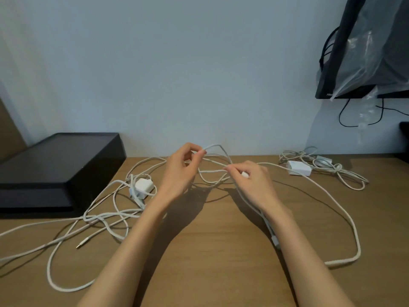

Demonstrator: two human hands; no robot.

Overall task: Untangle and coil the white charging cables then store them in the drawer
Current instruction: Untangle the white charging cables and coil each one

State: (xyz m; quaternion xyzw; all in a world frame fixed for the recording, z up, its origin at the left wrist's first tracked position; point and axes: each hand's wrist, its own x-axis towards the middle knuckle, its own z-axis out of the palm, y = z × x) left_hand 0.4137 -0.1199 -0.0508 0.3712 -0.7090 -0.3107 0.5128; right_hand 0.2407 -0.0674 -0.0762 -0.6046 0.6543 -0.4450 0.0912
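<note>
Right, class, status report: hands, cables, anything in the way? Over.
Left hand pinches raised cable loop. Right hand pinches a lower strand. Cables uncoiled, tangled across desk. Nothing blocking; drawer unseen.

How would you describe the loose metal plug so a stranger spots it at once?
Find the black box on the left of the desk. In front of it lies tangled white cable. The plug is the only bare metal tip there, all else being white.

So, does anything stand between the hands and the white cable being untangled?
No. The left hand and right hand both pinch the white cable above the desk. It crosses other strands there; no open drawer shows.
</note>
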